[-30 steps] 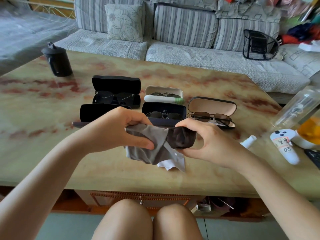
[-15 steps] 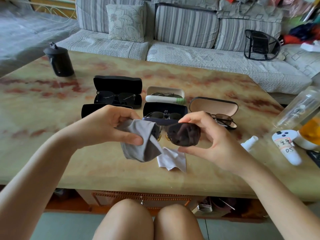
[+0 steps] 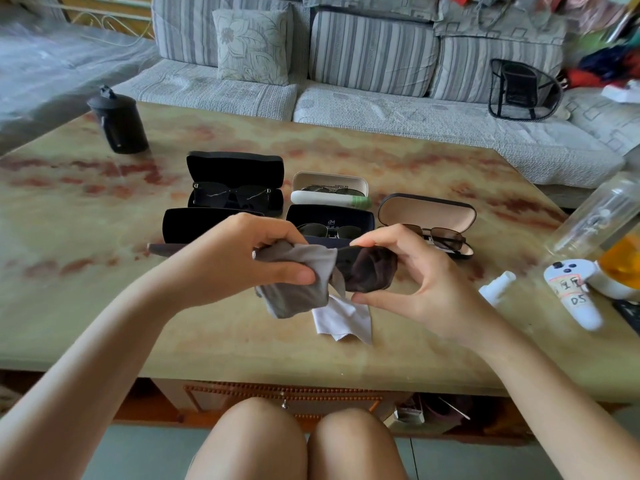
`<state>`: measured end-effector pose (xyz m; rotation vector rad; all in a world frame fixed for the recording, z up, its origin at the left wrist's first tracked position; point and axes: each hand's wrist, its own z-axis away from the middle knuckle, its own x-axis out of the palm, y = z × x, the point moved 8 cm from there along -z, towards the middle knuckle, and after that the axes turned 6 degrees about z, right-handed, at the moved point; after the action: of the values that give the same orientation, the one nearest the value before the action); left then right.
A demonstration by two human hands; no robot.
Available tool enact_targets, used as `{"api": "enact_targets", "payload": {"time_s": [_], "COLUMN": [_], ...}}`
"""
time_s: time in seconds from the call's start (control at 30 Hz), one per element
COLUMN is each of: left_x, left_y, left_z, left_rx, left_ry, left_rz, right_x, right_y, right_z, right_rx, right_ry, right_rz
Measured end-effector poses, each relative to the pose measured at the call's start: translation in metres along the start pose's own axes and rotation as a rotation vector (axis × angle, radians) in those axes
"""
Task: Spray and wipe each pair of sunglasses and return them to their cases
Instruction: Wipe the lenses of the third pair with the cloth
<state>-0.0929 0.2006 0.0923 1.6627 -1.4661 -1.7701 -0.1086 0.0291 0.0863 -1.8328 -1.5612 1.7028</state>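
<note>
Just right of the empty black case (image 3: pixel 194 225), a grey cleaning cloth (image 3: pixel 298 285) is gripped by the left hand (image 3: pixel 242 261) over one lens: wiping is judged in hand. Further right, the dark brown-lensed sunglasses (image 3: pixel 370 270) are pinched by the right hand (image 3: pixel 415 282) at the other lens; folding them for that case is probably called for next

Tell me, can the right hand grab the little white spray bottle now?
Probably not yet. The right hand pinches the sunglasses, so it is busy. The white spray bottle lies close beside it, with nothing between.
</note>
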Motion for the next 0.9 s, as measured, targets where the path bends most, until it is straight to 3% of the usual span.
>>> {"api": "enact_targets", "payload": {"time_s": [0.43,0.7,0.9], "left_x": [-0.014,0.002,0.003], "left_y": [-0.024,0.009,0.006], "left_z": [0.008,-0.002,-0.004], "left_rx": [-0.023,0.043,0.017], "left_ry": [-0.123,0.043,0.047], "left_rz": [0.341,-0.044,-0.028], "right_x": [-0.005,0.003,0.000], "right_y": [0.006,0.005,0.005], "right_z": [0.005,0.000,0.002], "right_rx": [-0.011,0.004,0.018], "right_ry": [0.061,0.050,0.063], "right_rz": [-0.082,-0.072,-0.041]}}
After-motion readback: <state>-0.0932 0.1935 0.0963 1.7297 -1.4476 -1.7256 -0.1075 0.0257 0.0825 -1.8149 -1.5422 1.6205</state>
